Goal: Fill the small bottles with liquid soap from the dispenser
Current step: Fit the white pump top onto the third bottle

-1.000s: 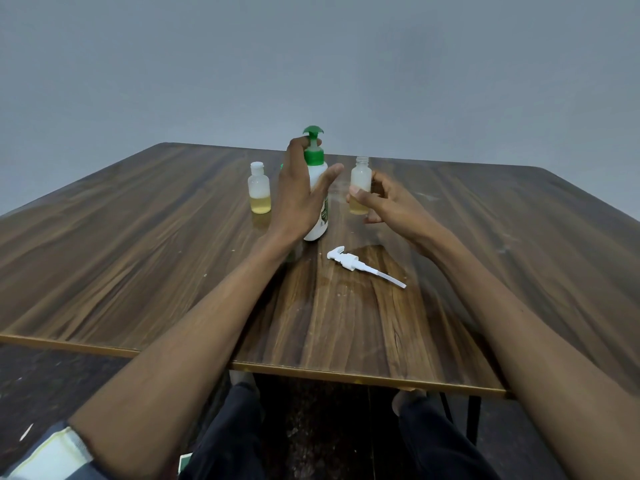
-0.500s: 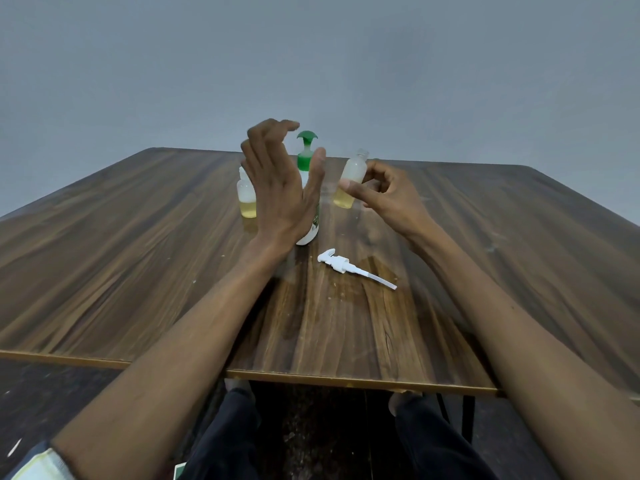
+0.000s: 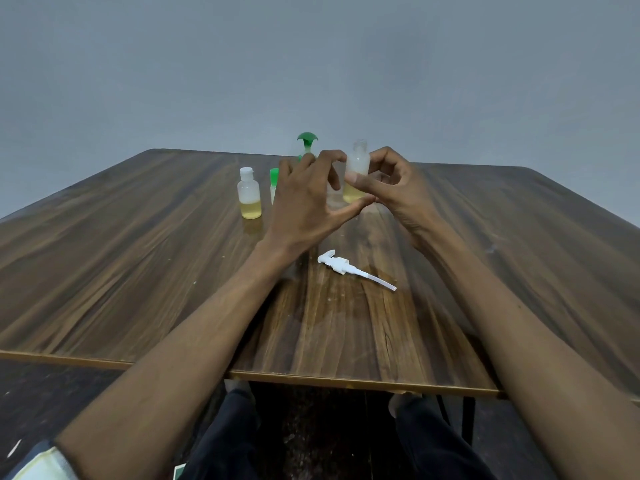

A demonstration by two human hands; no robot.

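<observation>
While our right hand [image 3: 391, 188] pinches the uncapped small bottle [image 3: 356, 174] upright, just right of the dispenser [image 3: 307, 142], our left hand [image 3: 308, 199] reaches its curled fingers toward it, holding nothing; the dispenser's nozzle lies nearer the left hand.

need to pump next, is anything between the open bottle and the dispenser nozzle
Yes: the left hand sits between the uncapped small bottle, pinched by the right hand, and the green pump dispenser, hiding most of it.

Green pump top [image 3: 307, 138], wood-grain table [image 3: 138, 258]
</observation>
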